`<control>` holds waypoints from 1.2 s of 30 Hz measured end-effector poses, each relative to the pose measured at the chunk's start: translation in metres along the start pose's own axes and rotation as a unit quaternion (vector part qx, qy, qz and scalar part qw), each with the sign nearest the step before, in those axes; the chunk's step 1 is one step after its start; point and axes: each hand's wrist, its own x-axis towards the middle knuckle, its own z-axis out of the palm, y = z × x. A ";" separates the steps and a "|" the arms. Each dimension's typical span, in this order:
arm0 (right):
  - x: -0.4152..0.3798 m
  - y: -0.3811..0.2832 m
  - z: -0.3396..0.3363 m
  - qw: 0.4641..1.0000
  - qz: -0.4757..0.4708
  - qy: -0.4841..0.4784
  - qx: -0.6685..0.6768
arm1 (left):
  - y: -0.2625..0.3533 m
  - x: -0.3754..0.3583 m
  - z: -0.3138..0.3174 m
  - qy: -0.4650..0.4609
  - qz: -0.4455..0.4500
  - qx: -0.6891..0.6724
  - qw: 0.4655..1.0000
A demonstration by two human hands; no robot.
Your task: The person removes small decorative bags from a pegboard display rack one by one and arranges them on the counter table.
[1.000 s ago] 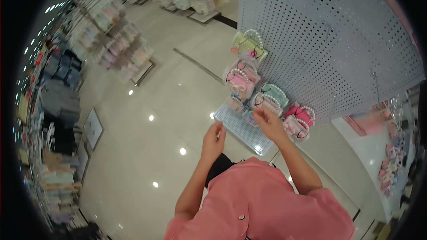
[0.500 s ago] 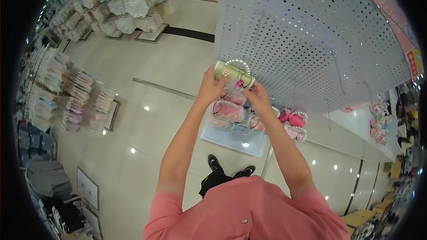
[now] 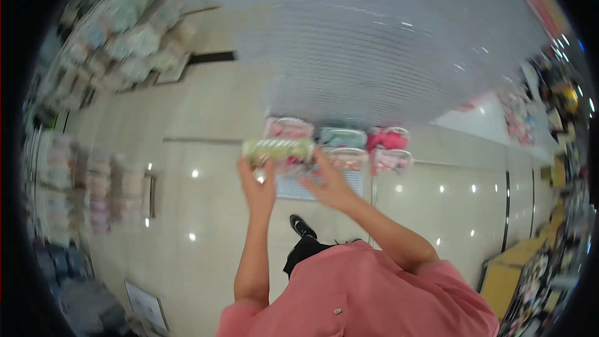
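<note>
A light green handbag (image 3: 277, 147) with a pearl handle is held sideways in front of me, smeared by motion. My left hand (image 3: 256, 181) grips its left end from below, with the thumb toward the front. At the right end, my right hand (image 3: 327, 181) is closed on the edge of the same bag. Just behind it hangs a pink handbag (image 3: 288, 127). To the right are a teal handbag (image 3: 342, 136) and a peach handbag (image 3: 347, 159), close to my right fingers.
A perforated white panel (image 3: 387, 43) rises ahead. Farther right hang a hot pink handbag (image 3: 388, 138) and a pale pink handbag (image 3: 391, 160). Racks of hanging clothes (image 3: 100, 184) stand at left. A white shelf (image 3: 483, 118) juts out at right.
Both hands have brought the green handbag down and to the left, toward my body, and turned it more level. The camera view has swung, blurring the panel.
</note>
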 end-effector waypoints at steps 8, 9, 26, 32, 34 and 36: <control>-0.138 0.016 -0.047 0.996 -0.079 -0.033 0.005 | 0.060 -0.141 0.004 -0.031 -0.033 -0.001 0.999; -0.160 0.020 -0.061 0.997 -0.072 -0.031 0.017 | 0.068 -0.162 0.012 -0.043 -0.030 0.001 0.999; -0.449 0.091 -0.345 0.946 0.067 0.316 -0.015 | 0.232 -0.351 0.309 -0.369 0.102 -0.067 0.921; -0.479 0.129 -0.409 0.905 0.103 0.413 -0.012 | 0.278 -0.373 0.407 -0.430 0.155 -0.057 0.888; -0.482 0.148 -0.436 0.896 0.120 0.426 -0.037 | 0.287 -0.380 0.446 -0.447 0.159 -0.067 0.878; -0.479 0.166 -0.466 0.895 0.141 0.422 -0.042 | 0.290 -0.383 0.484 -0.458 0.143 -0.091 0.873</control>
